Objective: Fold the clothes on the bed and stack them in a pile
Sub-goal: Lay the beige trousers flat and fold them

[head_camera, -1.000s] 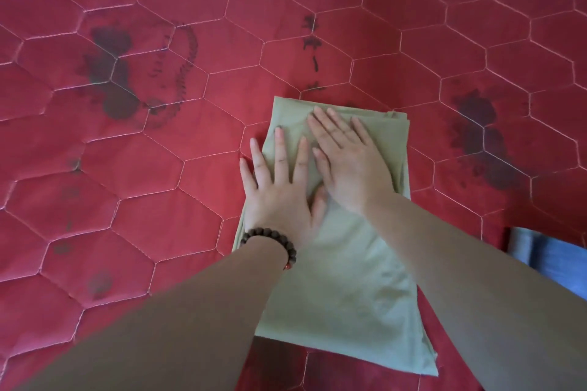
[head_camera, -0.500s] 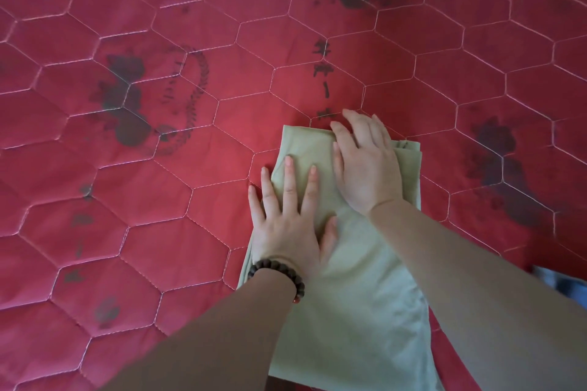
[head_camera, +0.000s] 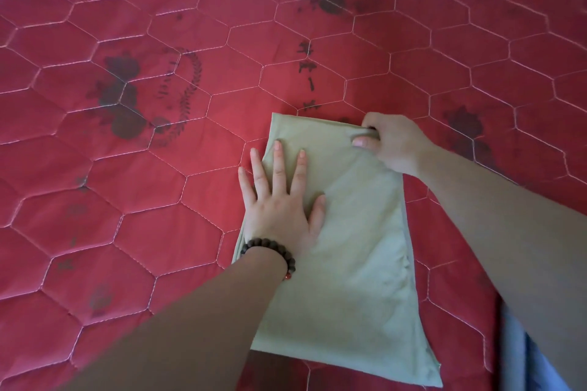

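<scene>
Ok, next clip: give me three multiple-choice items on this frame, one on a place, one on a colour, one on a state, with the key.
1. Where does the left hand rest?
A. On the green garment's left part
B. On the bare quilt
C. On the blue cloth

2. What colour is the folded garment?
A. Blue
B. Pale green
C. White

3. What is the right hand doing?
A. Lying flat
B. Hanging idle
C. Pinching the garment's far right corner

Key: 1 A, its fingers lie spread flat on the cloth; 2 B, it shows pale green against the red quilt; 3 C, thumb and fingers close in a grip on the corner.
</scene>
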{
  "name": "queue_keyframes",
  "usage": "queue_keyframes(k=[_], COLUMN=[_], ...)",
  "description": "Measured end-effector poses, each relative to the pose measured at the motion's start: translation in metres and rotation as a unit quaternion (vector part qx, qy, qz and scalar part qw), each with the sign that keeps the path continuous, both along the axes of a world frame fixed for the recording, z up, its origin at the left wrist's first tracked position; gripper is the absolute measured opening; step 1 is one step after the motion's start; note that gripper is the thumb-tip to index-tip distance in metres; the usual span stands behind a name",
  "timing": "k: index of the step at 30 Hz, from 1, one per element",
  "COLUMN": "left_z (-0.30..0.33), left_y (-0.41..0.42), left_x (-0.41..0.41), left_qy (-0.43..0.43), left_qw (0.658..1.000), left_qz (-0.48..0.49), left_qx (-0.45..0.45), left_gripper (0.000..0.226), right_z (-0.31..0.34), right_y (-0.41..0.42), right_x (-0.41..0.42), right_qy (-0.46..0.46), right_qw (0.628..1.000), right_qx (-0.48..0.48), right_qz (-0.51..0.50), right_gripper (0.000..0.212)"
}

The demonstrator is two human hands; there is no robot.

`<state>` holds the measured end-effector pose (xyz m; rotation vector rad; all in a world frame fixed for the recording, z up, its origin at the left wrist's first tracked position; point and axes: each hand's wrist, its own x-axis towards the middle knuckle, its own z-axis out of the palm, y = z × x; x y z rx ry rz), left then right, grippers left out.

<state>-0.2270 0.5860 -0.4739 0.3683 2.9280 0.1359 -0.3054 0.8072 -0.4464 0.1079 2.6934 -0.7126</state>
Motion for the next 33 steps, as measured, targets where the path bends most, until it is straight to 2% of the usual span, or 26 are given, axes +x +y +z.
queue_keyframes(k=[6, 11, 12, 13, 15, 17, 19, 21, 25, 29, 31, 33], left_z=[0.017, 0.010, 0.005, 0.000, -0.006, -0.008, -0.009, -0.009, -0.010, -0.010, -0.009, -0.006], left_y=[0.005, 0.016, 0.014, 0.013, 0.012, 0.012, 0.012, 0.011, 0.011, 0.010, 0.010, 0.006], left_x=[-0.005, 0.003, 0.007, 0.011, 0.014, 0.015, 0.014, 0.014, 0.012, 0.013, 0.012, 0.012], left_qy=[0.034, 0.032, 0.025, 0.022, 0.027, 0.033, 0.038, 0.040, 0.034, 0.023, 0.014, -0.003], left_qw=[0.999, 0.996, 0.996, 0.997, 0.998, 0.998, 0.997, 0.997, 0.997, 0.998, 0.998, 0.997], left_qz=[-0.022, -0.081, -0.080, -0.073, -0.058, -0.053, -0.059, -0.064, -0.063, -0.063, -0.065, -0.075], left_qx=[-0.001, 0.019, 0.012, 0.002, -0.012, -0.013, -0.014, -0.015, -0.016, -0.016, -0.014, -0.018], left_gripper=[0.067, 0.069, 0.070, 0.071, 0.073, 0.074, 0.077, 0.079, 0.076, 0.075, 0.074, 0.073], right_z=[0.006, 0.007, 0.009, 0.008, 0.005, -0.001, -0.013, -0.023, -0.029, -0.026, -0.022, -0.018], right_y=[0.001, -0.004, -0.007, -0.012, -0.028, -0.054, -0.078, -0.084, -0.054, -0.037, -0.045, -0.065], right_x=[-0.004, -0.009, -0.007, -0.003, 0.013, 0.036, 0.059, 0.072, 0.082, 0.094, 0.099, 0.119], right_qy=[-0.013, -0.012, -0.006, 0.024, 0.152, 0.245, 0.204, 0.168, 0.126, 0.070, 0.077, 0.090], right_qw=[0.999, 0.998, 0.998, 0.995, 0.964, 0.952, 0.971, 0.981, 0.969, 0.958, 0.952, 0.952], right_qx=[-0.034, -0.019, 0.013, 0.079, 0.211, 0.181, 0.118, 0.099, 0.213, 0.278, 0.297, 0.288], right_qz=[-0.039, -0.060, -0.056, -0.049, -0.044, -0.012, 0.036, 0.027, 0.006, -0.027, -0.015, 0.046], right_gripper=[0.020, 0.018, 0.018, 0.020, 0.024, 0.026, 0.037, 0.046, 0.052, 0.057, 0.058, 0.059])
